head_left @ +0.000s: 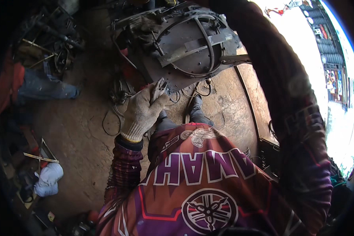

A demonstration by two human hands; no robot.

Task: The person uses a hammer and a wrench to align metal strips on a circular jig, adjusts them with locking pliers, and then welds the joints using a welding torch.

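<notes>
My left hand [142,109] wears a pale knitted work glove. It is at the near left edge of a dark metal work table [179,80], its fingers drawn together. Whatever they grip, if anything, is too unclear to name. On the table lie bent metal rods forming a hoop [212,41] and a flat metal bar [194,49]. A dark crumpled pair of gloves or cloth [143,29] lies at the table's far left. My right arm [281,74] reaches up and across past the table's right side; its hand is out of sight at the top.
Cables [120,92] lie on the concrete floor [84,137] left of the table. At left stands another person's jeans-clad leg [47,85]. A white sack [49,179] and scrap metal [53,33] sit further left. Bright daylight enters at right.
</notes>
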